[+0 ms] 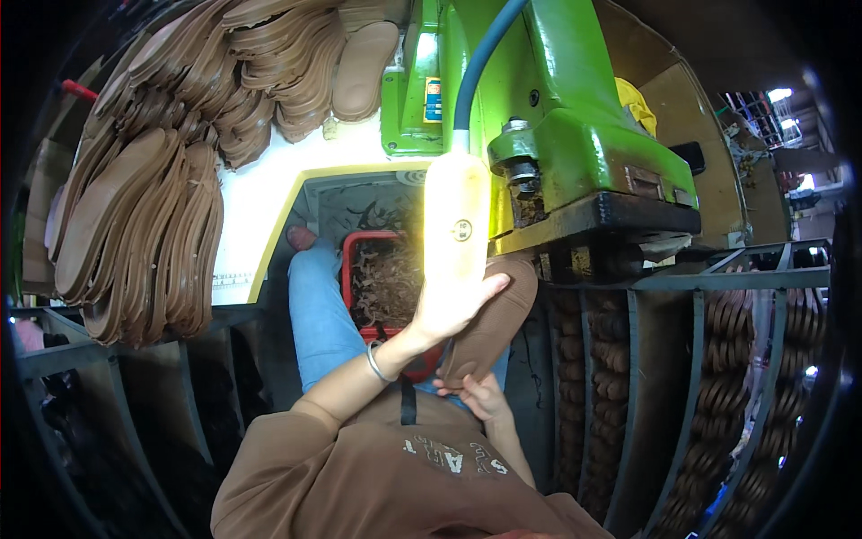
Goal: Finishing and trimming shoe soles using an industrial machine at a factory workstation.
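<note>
A brown shoe sole slants across my lap, its upper end just below the green machine's head. My left hand, with a bangle on the wrist, grips the sole's upper left edge, thumb lying on its face. The other fingers of that hand are hidden behind the glare of a bright lamp. At the lower end, my right hand pinches the sole between thumb and fingers.
Stacks of brown soles cover the white worktable at the left. A red bin of brown trimmings stands between my legs. Metal racks flank me, the right rack packed with soles. A blue-grey cable runs up from the lamp.
</note>
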